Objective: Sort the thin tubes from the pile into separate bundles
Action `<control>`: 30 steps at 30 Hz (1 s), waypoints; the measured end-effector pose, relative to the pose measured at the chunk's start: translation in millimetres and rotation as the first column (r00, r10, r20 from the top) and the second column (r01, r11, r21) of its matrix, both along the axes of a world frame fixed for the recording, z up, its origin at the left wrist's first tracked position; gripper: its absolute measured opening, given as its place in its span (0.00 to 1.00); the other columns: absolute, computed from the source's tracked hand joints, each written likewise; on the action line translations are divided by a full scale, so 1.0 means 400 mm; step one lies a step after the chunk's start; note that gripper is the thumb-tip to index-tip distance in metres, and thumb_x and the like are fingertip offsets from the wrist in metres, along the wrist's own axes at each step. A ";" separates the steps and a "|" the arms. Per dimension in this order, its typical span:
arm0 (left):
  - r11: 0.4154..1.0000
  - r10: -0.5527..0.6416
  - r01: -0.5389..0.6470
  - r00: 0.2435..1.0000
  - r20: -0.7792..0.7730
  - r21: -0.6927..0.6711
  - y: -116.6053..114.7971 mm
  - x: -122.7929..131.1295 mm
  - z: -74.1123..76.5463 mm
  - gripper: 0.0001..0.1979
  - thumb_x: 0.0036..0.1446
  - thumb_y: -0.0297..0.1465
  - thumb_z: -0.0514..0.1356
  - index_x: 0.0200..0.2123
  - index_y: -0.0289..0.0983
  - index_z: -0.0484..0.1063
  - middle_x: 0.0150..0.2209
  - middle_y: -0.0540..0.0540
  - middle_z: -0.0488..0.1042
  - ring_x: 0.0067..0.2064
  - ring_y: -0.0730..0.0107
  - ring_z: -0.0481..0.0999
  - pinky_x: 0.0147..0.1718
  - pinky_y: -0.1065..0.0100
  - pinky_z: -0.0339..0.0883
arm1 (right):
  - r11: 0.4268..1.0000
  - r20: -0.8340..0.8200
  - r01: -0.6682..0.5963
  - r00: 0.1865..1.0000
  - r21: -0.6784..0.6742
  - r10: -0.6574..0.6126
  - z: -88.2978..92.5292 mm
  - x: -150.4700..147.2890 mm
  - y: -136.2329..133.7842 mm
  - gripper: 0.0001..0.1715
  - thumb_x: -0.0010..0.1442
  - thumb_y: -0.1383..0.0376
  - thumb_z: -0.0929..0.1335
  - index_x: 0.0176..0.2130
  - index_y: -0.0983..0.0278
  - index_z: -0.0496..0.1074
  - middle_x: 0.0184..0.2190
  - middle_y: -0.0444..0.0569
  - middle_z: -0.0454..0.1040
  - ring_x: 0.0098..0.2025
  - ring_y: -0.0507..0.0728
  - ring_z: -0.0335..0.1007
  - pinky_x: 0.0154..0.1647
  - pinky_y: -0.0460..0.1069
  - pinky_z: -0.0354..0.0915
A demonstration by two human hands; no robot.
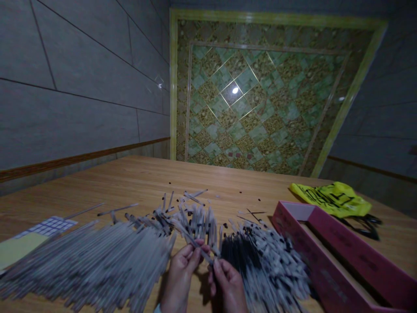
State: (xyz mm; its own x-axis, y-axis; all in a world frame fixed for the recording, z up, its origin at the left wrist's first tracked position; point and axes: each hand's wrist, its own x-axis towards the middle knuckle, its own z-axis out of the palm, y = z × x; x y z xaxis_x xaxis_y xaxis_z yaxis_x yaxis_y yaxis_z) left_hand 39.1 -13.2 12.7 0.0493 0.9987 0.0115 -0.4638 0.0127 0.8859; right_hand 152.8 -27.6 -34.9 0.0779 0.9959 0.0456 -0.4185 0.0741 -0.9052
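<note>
Tabletop point(146, 178): light brown, wood-grained, running back towards a green-and-brown diamond-patterned wall panel point(228, 126) inside a glossy yellow frame point(173, 87). Grey tiled wall point(97, 87) at left, brown trim strip point(81, 158) along its lower part. A bright reflection shows on the panel.

Writing: crumpled bright-yellow bag point(332, 199), far right, bears large black characters; folds make them unreadable. Faint marks on the maroon box point(325, 271), also illegible. Blue-lined grid card point(50, 226) at left edge, beside a pale yellow sheet point(22, 248).

Container: the box is long, open-topped, set right of the piles; pale inner end wall and a tan strip visible inside.

Hands: left hand point(182, 271) and right hand point(230, 282) both closed in a pinch on one slim translucent plastic tube point(205, 255), right hand at its near end. Tube is held between two piles: slim translucent tubes point(107, 261) left, black-and-translucent pieces point(276, 256) right. Shorter, dark-ended pieces point(202, 219) lie beyond the hands.
</note>
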 end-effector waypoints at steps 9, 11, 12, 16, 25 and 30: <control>0.992 0.093 -0.089 0.995 0.045 -0.091 -0.001 0.000 -0.009 0.19 0.40 0.38 0.68 0.34 0.32 0.76 0.29 0.44 0.78 0.35 0.66 0.74 0.35 0.70 0.64 | 0.994 0.177 0.104 0.978 0.026 -0.107 0.056 -0.005 -0.024 0.20 0.47 0.53 0.71 0.25 0.68 0.68 0.14 0.41 0.66 0.14 0.46 0.56 0.14 0.41 0.56; 0.991 0.103 -0.098 0.994 0.046 -0.095 -0.001 -0.002 -0.009 0.19 0.39 0.38 0.68 0.34 0.31 0.76 0.29 0.43 0.78 0.35 0.65 0.74 0.35 0.70 0.64 | 0.992 0.160 0.122 0.979 0.041 -0.127 0.061 -0.005 -0.026 0.18 0.44 0.56 0.74 0.27 0.67 0.69 0.16 0.42 0.68 0.17 0.48 0.61 0.17 0.42 0.60; 0.990 0.108 -0.103 0.993 0.052 -0.099 -0.001 -0.002 -0.008 0.18 0.40 0.38 0.68 0.33 0.32 0.76 0.30 0.43 0.78 0.35 0.65 0.75 0.36 0.69 0.64 | 0.991 0.142 0.124 0.981 0.043 -0.129 0.061 -0.006 -0.027 0.18 0.42 0.57 0.75 0.27 0.67 0.69 0.18 0.42 0.68 0.19 0.49 0.62 0.19 0.43 0.62; 0.986 0.138 -0.133 0.990 0.043 -0.098 -0.002 -0.003 -0.004 0.17 0.40 0.38 0.68 0.32 0.32 0.76 0.30 0.43 0.78 0.33 0.67 0.74 0.34 0.70 0.64 | 0.998 0.048 0.055 0.997 -0.008 -0.054 0.046 -0.017 -0.024 0.20 0.48 0.52 0.70 0.29 0.67 0.68 0.18 0.43 0.68 0.15 0.47 0.60 0.15 0.43 0.59; 0.985 0.119 -0.117 0.993 0.006 -0.123 -0.005 -0.006 -0.008 0.20 0.38 0.39 0.68 0.33 0.31 0.77 0.28 0.42 0.78 0.33 0.66 0.74 0.31 0.71 0.63 | 0.995 0.198 0.087 0.976 0.047 -0.095 0.027 -0.006 -0.022 0.17 0.46 0.56 0.73 0.28 0.67 0.70 0.18 0.42 0.67 0.17 0.48 0.59 0.16 0.42 0.58; 0.984 0.123 -0.120 0.992 0.017 -0.131 -0.004 -0.005 -0.001 0.20 0.38 0.39 0.68 0.33 0.31 0.77 0.30 0.42 0.78 0.32 0.68 0.73 0.31 0.70 0.63 | 1.000 0.160 0.019 0.987 0.004 -0.020 0.044 -0.012 -0.027 0.19 0.53 0.52 0.67 0.26 0.67 0.66 0.15 0.41 0.65 0.14 0.46 0.56 0.14 0.42 0.56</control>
State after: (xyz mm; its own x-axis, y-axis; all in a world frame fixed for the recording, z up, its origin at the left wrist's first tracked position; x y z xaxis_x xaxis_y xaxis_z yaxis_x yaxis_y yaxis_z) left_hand 37.2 -14.9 12.1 -0.0711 0.9904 -0.1185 -0.4906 0.0687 0.8687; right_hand 148.1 -38.5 -17.2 0.0890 0.9941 0.0617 -0.2668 0.0834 -0.9601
